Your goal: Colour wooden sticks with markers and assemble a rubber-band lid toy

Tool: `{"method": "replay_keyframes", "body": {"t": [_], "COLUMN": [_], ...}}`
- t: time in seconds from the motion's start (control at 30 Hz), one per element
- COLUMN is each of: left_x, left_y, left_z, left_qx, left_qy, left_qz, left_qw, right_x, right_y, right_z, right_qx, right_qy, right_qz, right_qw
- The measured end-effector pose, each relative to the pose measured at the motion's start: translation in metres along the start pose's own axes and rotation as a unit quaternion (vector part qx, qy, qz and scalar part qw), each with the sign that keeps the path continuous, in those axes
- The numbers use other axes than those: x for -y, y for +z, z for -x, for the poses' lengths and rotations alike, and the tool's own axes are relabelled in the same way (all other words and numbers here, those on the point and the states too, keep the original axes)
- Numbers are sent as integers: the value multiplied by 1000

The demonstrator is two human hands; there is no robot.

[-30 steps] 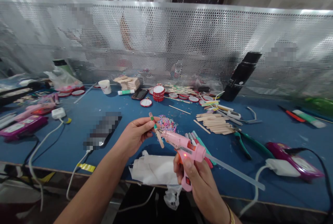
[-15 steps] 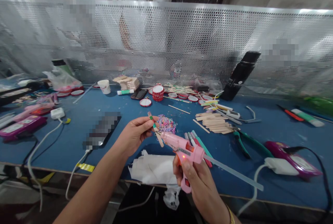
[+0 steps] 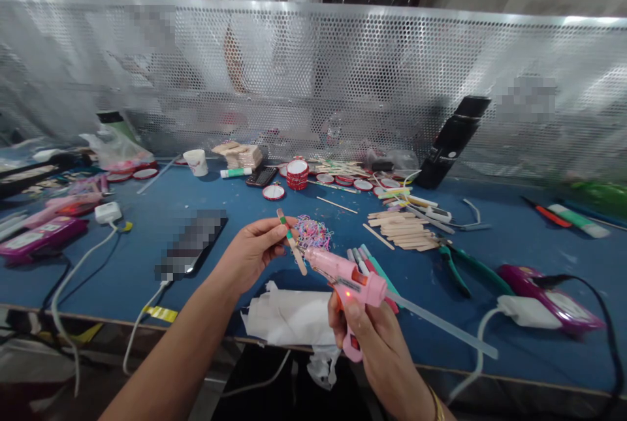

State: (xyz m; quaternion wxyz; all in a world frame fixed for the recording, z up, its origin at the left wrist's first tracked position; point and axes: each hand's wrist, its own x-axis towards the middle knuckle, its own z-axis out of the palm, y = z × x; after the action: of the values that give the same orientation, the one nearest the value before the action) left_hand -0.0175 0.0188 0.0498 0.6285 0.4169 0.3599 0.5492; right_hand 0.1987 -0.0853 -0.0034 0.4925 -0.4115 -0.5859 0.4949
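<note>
Left hand (image 3: 257,243): thumb and fingers pinch a wooden stick (image 3: 298,259) with green bands, tilted, above the counter (image 3: 529,238). Right hand (image 3: 369,333): wrapped around the handle of a pink glue gun (image 3: 345,275), red light lit. Nozzle points at the stick, right at its edge; actual contact cannot be made out. A clear glue stick (image 3: 441,322) protrudes from the gun's rear.

Just beyond the stick: heap of small multicoloured bits (image 3: 316,230). Markers (image 3: 376,265) lie partly behind the gun. White cloth (image 3: 287,316) at the near edge, between the forearms. To the right: pile of plain wooden sticks (image 3: 404,230), with green-handled pliers (image 3: 454,271) beside it. Phone (image 3: 192,245), cable attached, lies left of the left hand.
</note>
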Motion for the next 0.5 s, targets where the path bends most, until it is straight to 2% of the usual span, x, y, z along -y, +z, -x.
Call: {"method": "replay_keyframes", "body": {"t": [0.5], "left_x": [-2], "left_y": [3], "left_z": [0], "left_qx": [-23], "left_qy": [-10], "left_qz": [13], "left_qw": [1000], "right_x": [1], "right_y": [0], "right_z": [6], "right_qx": [5], "right_qy": [8], "right_qz": [-1], "right_qw": [1000]}}
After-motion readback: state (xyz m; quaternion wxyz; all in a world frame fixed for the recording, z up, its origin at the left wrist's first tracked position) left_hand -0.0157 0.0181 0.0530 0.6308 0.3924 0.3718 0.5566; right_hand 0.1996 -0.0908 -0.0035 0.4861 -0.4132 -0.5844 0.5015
